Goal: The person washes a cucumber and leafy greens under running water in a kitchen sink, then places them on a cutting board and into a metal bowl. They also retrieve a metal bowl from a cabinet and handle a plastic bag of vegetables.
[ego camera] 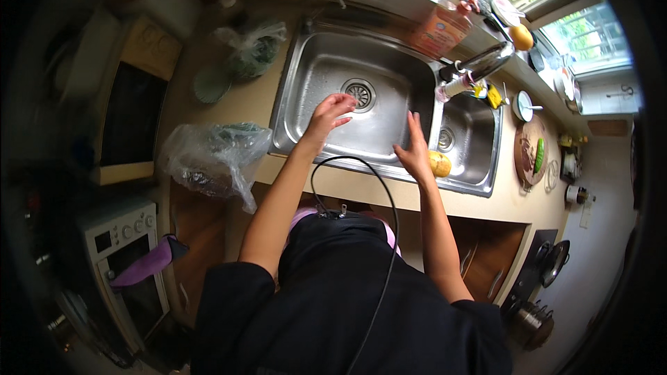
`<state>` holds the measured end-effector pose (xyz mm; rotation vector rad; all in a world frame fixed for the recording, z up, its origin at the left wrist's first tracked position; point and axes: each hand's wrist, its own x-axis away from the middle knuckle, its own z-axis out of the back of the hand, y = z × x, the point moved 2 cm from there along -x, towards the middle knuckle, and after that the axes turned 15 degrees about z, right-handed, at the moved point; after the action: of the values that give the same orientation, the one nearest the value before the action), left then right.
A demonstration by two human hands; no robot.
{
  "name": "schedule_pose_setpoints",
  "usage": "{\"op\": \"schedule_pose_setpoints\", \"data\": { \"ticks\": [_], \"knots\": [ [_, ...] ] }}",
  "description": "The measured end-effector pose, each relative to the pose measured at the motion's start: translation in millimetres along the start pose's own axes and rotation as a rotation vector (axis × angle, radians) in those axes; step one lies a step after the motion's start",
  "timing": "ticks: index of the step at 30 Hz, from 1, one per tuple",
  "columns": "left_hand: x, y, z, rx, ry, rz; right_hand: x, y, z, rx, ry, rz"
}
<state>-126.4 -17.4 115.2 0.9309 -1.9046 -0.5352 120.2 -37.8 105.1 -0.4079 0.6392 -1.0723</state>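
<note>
Over the large basin of a stainless steel sink (318, 70), my left hand (332, 114) hangs near the drain strainer (358, 95) with fingers slightly curled and apart, holding nothing. My right hand (411, 148) is above the right part of the same basin, also empty, its thumb apart from the fingers. Just right of that hand, a yellowish round fruit or vegetable (440, 164) rests at the sink's front edge. A chrome faucet (487, 62) with a pale spout end reaches over the divider beside the small basin (469, 135).
Clear plastic bags, one (213, 156) overhanging the counter edge and another (255, 52) with greens, lie left. Right stands a round cutting board (526, 156) with a green vegetable (540, 155) and a small bowl (522, 105). An orange bottle (440, 31) stands behind the sink. A black cable loops before me.
</note>
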Motion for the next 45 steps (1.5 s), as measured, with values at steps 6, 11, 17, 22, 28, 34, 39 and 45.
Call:
{"op": "schedule_pose_setpoints", "data": {
  "ticks": [6, 11, 17, 22, 28, 34, 39, 45],
  "knots": [
    [-30.0, -22.7, 5.2, -0.646, 0.41, -0.413, 21.4, 1.4, 12.9, -0.045, 0.194, -0.282],
    [-39.5, -38.2, 24.4, -0.682, 0.338, -0.329, 28.6, 2.3, 14.2, 0.024, 0.378, -0.108],
    [-28.4, -42.6, 38.9, -0.744, 0.119, -0.143, 43.5, 3.7, -12.8, 0.082, -0.154, -0.364],
    [-13.9, -30.0, 38.8, -0.531, 0.164, -0.016, 59.7, -4.2, -2.4, 0.103, 0.125, -0.341],
    [-7.9, -15.9, 48.5, -0.472, 0.297, -0.171, 78.7, 1.8, 17.3, 0.099, 0.375, -0.266],
    [-3.3, -12.4, 58.1, -0.515, 0.315, -0.243, 103.9, 17.7, 33.6, 0.119, 0.509, -0.314],
    [-0.8, -10.2, 56.8, -0.558, 0.333, -0.238, 115.6, 17.2, 61.5, 0.103, 0.575, -0.443],
    [10.3, -7.6, 31.1, -0.858, 0.25, -0.311, 122.6, 24.4, 95.8, 0.241, 0.807, -0.472]
  ]
}}
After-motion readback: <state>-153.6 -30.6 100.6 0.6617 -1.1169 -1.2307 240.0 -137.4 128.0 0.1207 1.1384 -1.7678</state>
